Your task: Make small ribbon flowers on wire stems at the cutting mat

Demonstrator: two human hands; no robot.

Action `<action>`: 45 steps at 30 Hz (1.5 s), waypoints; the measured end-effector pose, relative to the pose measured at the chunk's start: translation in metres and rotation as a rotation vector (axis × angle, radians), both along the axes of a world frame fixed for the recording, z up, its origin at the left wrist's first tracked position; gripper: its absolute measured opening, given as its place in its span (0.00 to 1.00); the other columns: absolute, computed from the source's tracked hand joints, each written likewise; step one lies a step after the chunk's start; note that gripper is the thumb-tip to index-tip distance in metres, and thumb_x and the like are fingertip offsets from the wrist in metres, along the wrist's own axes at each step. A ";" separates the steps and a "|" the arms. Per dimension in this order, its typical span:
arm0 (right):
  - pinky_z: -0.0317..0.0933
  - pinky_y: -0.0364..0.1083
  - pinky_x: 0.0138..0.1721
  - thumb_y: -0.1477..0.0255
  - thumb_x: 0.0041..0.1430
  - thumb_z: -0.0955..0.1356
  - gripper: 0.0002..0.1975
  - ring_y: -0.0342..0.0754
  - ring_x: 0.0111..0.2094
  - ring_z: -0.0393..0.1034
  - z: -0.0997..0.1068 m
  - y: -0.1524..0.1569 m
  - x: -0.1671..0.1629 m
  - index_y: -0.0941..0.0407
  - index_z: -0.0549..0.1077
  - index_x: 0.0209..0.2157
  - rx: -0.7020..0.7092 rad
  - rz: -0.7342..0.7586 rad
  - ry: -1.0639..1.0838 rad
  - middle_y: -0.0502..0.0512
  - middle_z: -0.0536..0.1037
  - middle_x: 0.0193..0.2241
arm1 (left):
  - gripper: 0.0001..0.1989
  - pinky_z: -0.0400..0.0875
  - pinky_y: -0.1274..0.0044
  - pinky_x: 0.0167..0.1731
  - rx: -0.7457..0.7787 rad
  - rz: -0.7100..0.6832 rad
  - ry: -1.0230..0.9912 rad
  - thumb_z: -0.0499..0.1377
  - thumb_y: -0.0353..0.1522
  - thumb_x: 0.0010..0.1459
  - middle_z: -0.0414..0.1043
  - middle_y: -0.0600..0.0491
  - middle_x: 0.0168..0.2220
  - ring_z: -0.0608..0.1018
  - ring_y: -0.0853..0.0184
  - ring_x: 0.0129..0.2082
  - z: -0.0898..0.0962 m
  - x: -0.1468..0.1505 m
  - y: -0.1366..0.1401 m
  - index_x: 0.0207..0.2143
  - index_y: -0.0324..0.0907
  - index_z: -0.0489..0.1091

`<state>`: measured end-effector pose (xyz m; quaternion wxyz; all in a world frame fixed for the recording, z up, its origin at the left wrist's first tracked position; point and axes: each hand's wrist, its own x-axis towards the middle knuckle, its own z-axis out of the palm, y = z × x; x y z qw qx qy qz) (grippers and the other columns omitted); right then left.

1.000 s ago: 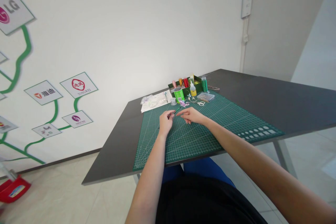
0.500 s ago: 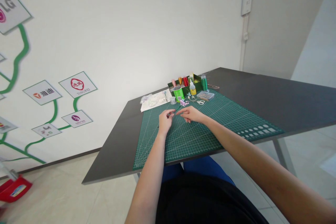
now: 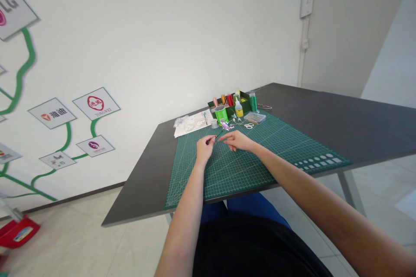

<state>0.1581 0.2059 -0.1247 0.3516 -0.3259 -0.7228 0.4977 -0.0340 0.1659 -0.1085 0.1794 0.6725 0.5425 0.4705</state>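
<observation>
Over the green cutting mat [image 3: 240,173], my left hand [image 3: 204,147] pinches a thin dark-green stem [image 3: 219,133]. At the stem's far end appears a small purple flower [image 3: 225,126], though it may be lying behind it. My right hand [image 3: 238,140] is close by on the right, its thumb and index finger brought together toward the stem. Whatever lies between those fingertips is too small to make out. Beyond the hands are white-handled scissors [image 3: 248,126], a small round clear container [image 3: 214,124] and some thin wired sprigs [image 3: 234,120].
Behind stand a bright green can [image 3: 221,115], a yellow-labelled glue bottle [image 3: 238,109], a dark green box [image 3: 246,102] of thread spools and a green spool [image 3: 252,102]. A flat clear case [image 3: 255,117] lies right, white sheets [image 3: 192,124] left. The dark table [image 3: 139,181] meets the wall.
Both hands stay almost in the same place, with the stem still in the left. Only slight finger movement and a small shift of the view show.
</observation>
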 end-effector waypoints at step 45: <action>0.57 0.37 0.17 0.74 0.56 0.68 0.17 0.38 0.12 0.62 -0.001 0.000 0.000 0.62 0.81 0.47 -0.001 -0.016 -0.005 0.45 0.72 0.12 | 0.10 0.71 0.75 0.39 0.031 0.033 0.041 0.60 0.28 0.61 0.82 0.48 0.38 0.79 0.66 0.35 -0.001 0.000 0.000 0.41 0.40 0.81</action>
